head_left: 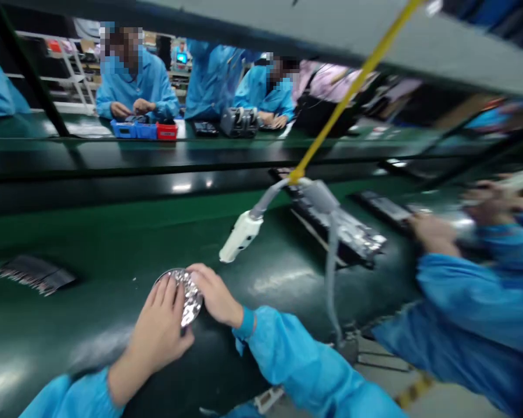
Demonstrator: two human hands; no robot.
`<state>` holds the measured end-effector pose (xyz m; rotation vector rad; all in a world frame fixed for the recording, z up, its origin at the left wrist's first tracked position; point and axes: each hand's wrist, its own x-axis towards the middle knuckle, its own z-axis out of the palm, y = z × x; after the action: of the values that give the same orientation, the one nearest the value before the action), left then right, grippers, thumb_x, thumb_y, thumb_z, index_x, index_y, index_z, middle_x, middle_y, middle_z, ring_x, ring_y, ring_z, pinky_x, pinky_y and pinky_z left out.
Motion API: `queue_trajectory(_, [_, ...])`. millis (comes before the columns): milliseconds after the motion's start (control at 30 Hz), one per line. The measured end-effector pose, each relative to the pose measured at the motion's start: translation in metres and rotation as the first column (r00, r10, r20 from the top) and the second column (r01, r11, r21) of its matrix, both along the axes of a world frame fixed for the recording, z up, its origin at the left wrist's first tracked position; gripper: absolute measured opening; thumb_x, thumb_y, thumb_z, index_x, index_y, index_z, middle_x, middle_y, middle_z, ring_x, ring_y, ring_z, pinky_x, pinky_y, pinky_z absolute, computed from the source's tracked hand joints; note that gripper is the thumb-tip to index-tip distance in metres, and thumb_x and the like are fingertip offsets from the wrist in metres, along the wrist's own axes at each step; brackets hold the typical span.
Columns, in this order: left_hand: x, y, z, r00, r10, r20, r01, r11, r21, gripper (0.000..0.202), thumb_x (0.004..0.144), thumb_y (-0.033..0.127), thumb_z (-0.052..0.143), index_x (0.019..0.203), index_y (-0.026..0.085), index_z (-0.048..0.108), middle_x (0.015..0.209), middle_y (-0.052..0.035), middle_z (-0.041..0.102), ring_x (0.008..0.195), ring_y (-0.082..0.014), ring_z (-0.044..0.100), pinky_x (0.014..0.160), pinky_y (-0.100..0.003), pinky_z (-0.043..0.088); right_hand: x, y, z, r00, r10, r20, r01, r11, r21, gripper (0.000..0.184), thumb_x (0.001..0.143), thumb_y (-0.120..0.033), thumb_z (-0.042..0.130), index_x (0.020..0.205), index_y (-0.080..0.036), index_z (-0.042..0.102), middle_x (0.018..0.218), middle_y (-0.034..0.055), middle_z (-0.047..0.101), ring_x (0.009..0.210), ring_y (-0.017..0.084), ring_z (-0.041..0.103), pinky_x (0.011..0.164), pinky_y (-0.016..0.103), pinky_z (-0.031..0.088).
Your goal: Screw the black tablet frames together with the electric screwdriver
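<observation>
A round metal dish (192, 300) filled with small shiny metal pieces rests on the dark green work surface in front of me. My left hand (162, 322) lies over its left part. Those fingers are stretched side by side across the pieces, and the thumb stands apart at the near side. At the far right of the rim, my right hand (217, 295) grips the dish with bent fingers. What lies under the left fingertips is hidden. The pieces are too small to name for certain.
A white-handled electric screwdriver (243, 235) hangs on a yellow strap (348, 93) just beyond my hands. Black elongated units (335, 226) lie behind it. A dark strip with pins (37, 273) lies left. A co-worker's blue sleeve (466, 290) reaches in from the right.
</observation>
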<state>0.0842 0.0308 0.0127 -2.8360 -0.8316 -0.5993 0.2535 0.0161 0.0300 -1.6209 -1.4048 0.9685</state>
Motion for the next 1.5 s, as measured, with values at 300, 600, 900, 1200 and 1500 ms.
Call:
queue_trajectory(300, [0.001, 0.031, -0.006, 0.998, -0.055, -0.008, 0.056, 0.98, 0.19, 0.051, 0.084, 0.04, 0.056, 0.117, 0.002, 0.066, 0.117, -0.026, 0.066, 0.112, -0.0399, 0.063, 0.102, -0.053, 0.048, -0.014, 0.029, 0.014, 0.986, 0.118, 0.121, -0.114, 0.993, -0.039, 0.034, 0.099, -0.042, 0.052, 0.127, -0.026, 0.062, 0.124, 0.0046, 0.07, 0.122, 0.022, 0.06, 0.111, 0.043, 0.038])
queue_trajectory(600, [-0.008, 0.016, -0.016, 0.991, -0.129, 0.03, 0.12, 0.971, 0.209, 0.046, 0.083, 0.032, 0.054, 0.117, 0.003, 0.067, 0.124, -0.0269, 0.064, 0.118, -0.0428, 0.06, 0.102, -0.055, 0.046, -0.006, 0.022, 0.013, 0.98, 0.123, 0.159, -0.12, 0.992, -0.023, 0.042, 0.096, -0.041, 0.055, 0.135, -0.026, 0.056, 0.141, 0.0076, 0.061, 0.133, 0.027, 0.053, 0.114, 0.049, 0.035])
queue_trajectory(900, [-0.007, 0.003, -0.002, 0.996, 0.031, -0.082, -0.027, 0.999, 0.042, 0.064, 0.078, 0.037, 0.061, 0.131, 0.001, 0.062, 0.137, -0.0244, 0.061, 0.13, -0.0418, 0.055, 0.109, -0.05, 0.045, 0.008, 0.017, -0.017, 0.997, 0.07, 0.014, -0.071, 0.994, 0.084, 0.05, 0.102, -0.049, 0.033, 0.139, -0.02, 0.046, 0.126, 0.0128, 0.066, 0.118, 0.024, 0.061, 0.107, 0.045, 0.044])
queue_trajectory(1200, [0.005, 0.009, -0.001, 0.995, 0.054, -0.084, -0.059, 0.996, -0.063, 0.067, 0.08, 0.043, 0.059, 0.133, 0.002, 0.06, 0.137, -0.0257, 0.06, 0.131, -0.0404, 0.054, 0.114, -0.052, 0.04, 0.006, 0.026, -0.011, 0.96, 0.276, 0.044, -0.28, 0.945, 0.168, 0.043, 0.099, -0.049, 0.041, 0.129, -0.023, 0.059, 0.127, 0.0078, 0.069, 0.12, 0.024, 0.063, 0.109, 0.044, 0.043])
queue_trajectory(1500, [0.017, -0.022, -0.003, 0.996, -0.002, -0.086, -0.006, 0.995, -0.098, 0.056, 0.087, 0.039, 0.055, 0.131, 0.004, 0.063, 0.132, -0.022, 0.065, 0.127, -0.0403, 0.058, 0.112, -0.053, 0.04, 0.01, 0.018, -0.006, 0.944, 0.307, 0.116, -0.325, 0.926, 0.19, 0.046, 0.095, -0.054, 0.046, 0.124, -0.023, 0.065, 0.128, 0.0086, 0.069, 0.123, 0.027, 0.06, 0.111, 0.046, 0.042])
